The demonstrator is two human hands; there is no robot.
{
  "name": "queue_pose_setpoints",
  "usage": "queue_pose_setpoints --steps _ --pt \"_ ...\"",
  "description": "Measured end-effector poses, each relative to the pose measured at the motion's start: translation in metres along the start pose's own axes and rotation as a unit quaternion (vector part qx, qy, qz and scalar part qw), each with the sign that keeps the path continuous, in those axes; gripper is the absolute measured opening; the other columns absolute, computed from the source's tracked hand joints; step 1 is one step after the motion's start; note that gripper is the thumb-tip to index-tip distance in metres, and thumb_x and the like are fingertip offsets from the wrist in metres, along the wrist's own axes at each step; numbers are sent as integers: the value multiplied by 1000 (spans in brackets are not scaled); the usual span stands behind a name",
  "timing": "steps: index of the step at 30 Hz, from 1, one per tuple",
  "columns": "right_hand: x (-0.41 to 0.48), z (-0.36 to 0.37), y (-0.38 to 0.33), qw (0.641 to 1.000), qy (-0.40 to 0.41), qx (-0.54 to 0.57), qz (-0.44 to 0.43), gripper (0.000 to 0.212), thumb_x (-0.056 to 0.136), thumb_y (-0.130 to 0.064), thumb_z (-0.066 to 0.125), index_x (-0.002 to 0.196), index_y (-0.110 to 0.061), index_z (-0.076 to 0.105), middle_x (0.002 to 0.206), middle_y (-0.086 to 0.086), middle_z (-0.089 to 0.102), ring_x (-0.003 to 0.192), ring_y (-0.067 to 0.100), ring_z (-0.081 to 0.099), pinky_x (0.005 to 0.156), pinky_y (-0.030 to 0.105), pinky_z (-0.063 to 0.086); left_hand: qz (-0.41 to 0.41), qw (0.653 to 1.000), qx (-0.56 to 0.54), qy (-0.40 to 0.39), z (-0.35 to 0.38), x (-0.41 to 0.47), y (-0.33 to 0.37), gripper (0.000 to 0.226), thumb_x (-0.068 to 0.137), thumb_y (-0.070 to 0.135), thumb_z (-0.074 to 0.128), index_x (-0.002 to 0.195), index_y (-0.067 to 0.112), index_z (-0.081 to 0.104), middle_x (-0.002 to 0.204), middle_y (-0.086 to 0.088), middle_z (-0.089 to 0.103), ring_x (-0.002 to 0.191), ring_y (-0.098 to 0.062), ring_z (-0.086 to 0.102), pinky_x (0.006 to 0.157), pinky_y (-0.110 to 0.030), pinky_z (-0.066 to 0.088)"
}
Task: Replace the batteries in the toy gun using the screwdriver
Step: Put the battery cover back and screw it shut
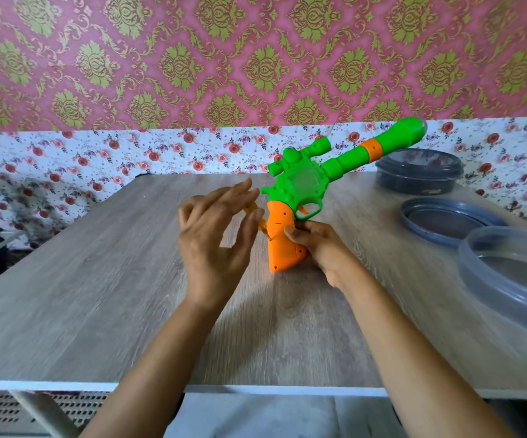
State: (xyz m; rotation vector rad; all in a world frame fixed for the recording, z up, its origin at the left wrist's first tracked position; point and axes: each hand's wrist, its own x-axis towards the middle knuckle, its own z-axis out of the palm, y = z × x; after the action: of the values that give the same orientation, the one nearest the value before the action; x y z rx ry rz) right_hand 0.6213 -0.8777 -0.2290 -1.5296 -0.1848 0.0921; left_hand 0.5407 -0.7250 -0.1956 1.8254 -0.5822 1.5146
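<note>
— Bench and room?
— Wood-grain bench (97,295), floral wall (161,58). To my right: tub (418,175), lid (445,221), clear bowl (467,251).
— Hands?
— Right hand (319,248) grips the gun (306,181), butt on the bench; left hand (211,241) pinches the screwdriver (262,227) against it.

Count of items, head view.

- **Toy gun:** one green and orange plastic toy gun (303,184), over the middle of the desk.
- **Tool:** one yellow-handled screwdriver (252,209), just left of the gun's orange grip and largely hidden behind the fingers.
- **Hands:** two bare hands, one left hand (214,241) and one right hand (322,248).
- **Round plastic pieces:** three, all along the desk's right edge.
  - One dark grey lidded tub (418,175), at the far right corner.
  - One shallow grey lid (414,216), lying flat just nearer than the tub.
  - One clear round tub (477,245), nearest along the right edge and cut off by the frame.
- **Support:** one pale wood-grain desk (97,295).
</note>
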Motion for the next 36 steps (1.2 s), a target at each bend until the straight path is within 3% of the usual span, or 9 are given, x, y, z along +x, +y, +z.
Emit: queue_pose_setpoints --steps 3,6,11,13,16,22,26,31,36 --pt "0 -1 0 1000 2 2 3 36 84 -17 62 118 -6 60 117 17 64 111 30 59 102 48 43 -23 999 -16 15 2 -2 -3 19 88 9 62 105 17 66 109 11 63 98 -3 56 78 -45 48" --pt "0 0 -1 1000 2 0 1 36 83 -18 63 117 -7 61 116 16 64 111 29 60 102 49 43 -55 997 -46 6 2 -2 -2 33 91 5 54 115 27 57 111 17 60 102 -19 60 83 -46 51" --pt "-1 1 -1 1000 1 18 -1 27 85 -12 60 112 -7 62 111 17 64 103 28 60 101 51 43 -18 999 3 -30 1 0 -1 25 92 4 48 109 7 66 125 -3 58 113 -15 56 89 -36 42" --pt "-1 1 -1 1000 -1 21 -3 26 85 -11 59 111 -7 62 108 17 64 100 27 60 100 50 44 -18 1000 2 -25 1 -1 -2 20 92 15 53 106 14 68 120 1 56 109 -20 55 89 -36 44" --pt "-2 1 -1 1000 -2 22 -5 29 85 -11 60 113 -5 62 107 16 64 97 26 61 100 48 45 -8 1000 9 -8 1 -1 -4 13 91 18 58 101 21 65 99 7 51 92 -17 55 71 -45 47" --pt "-3 0 -3 1000 -5 19 -2 31 85 -12 59 116 -5 60 110 14 64 100 24 61 95 41 47 -19 999 3 -31 4 -1 -1 31 92 5 47 122 4 57 103 5 57 93 -13 56 80 -33 44" --pt "-3 1 -3 1000 -6 18 -3 34 86 -12 59 118 -3 59 115 17 63 102 25 60 97 41 46 -31 998 -25 -58 2 -1 -1 33 94 7 43 124 6 56 128 1 54 119 -15 53 96 -31 43" --pt "-3 1 -3 1000 -4 16 -1 34 85 -12 60 118 -3 59 115 19 63 100 26 61 97 43 46 -30 999 8 -24 2 0 -1 24 91 13 56 114 16 62 104 -2 47 93 -8 51 83 -14 39" --pt "-4 0 -4 1000 -3 11 2 35 85 -13 60 119 -4 59 116 17 63 103 25 60 97 42 46 -13 1000 18 -17 3 -1 -5 34 91 -2 47 122 9 57 109 5 60 97 -17 57 79 -38 46"
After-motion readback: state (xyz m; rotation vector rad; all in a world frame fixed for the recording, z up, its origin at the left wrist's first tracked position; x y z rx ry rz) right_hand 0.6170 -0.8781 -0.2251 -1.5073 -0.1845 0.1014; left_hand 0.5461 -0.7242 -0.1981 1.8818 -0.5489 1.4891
